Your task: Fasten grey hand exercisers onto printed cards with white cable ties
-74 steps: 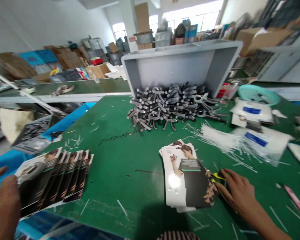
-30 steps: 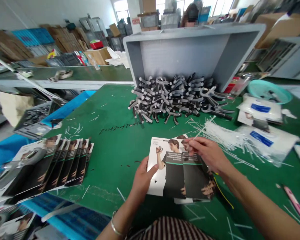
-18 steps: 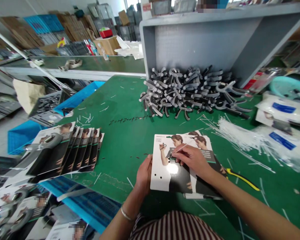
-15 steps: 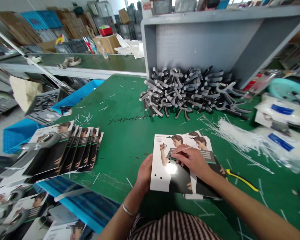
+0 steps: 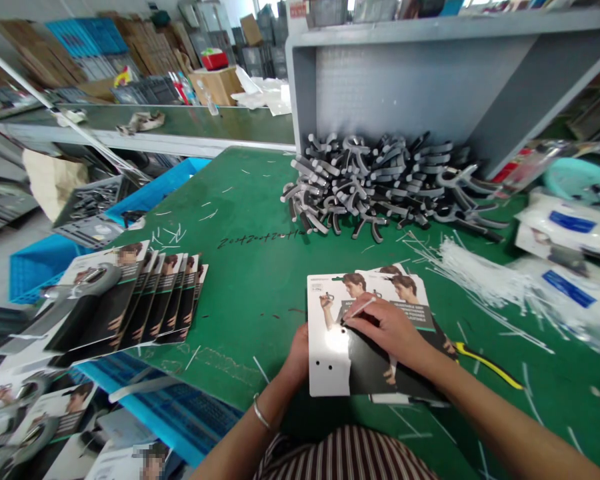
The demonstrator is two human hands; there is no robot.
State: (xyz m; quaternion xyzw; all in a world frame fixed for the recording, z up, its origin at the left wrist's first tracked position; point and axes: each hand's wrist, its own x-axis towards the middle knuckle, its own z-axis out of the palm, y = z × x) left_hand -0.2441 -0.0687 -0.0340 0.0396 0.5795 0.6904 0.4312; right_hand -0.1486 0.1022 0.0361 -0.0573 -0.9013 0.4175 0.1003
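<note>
A printed backing card [image 5: 330, 373] with punched holes is tilted up in front of me, over further cards [image 5: 415, 287] on the green table. My left hand [image 5: 298, 353] grips its left edge, with the fingers hidden behind it. My right hand [image 5: 387, 327] is closed in a pinch on a thin white cable tie [image 5: 363, 308] over the card's face, close to a hole. To the right of the cards lies a tool with a yellow-and-black handle [image 5: 490, 365], its head hidden.
A pile of grey-and-black hand grips [image 5: 360, 180] spills from a tipped grey bin [image 5: 410, 87]. Loose white cable ties [image 5: 475, 270] and plastic bags [image 5: 570, 287] lie at right. A fanned stack of cards with hand grips [image 5: 125, 300] stands at the left edge, above blue crates [image 5: 175, 400].
The card has shifted slightly down and turned a little. My left hand has slid lower along its edge. My right hand still pinches the cable tie near the hole.
</note>
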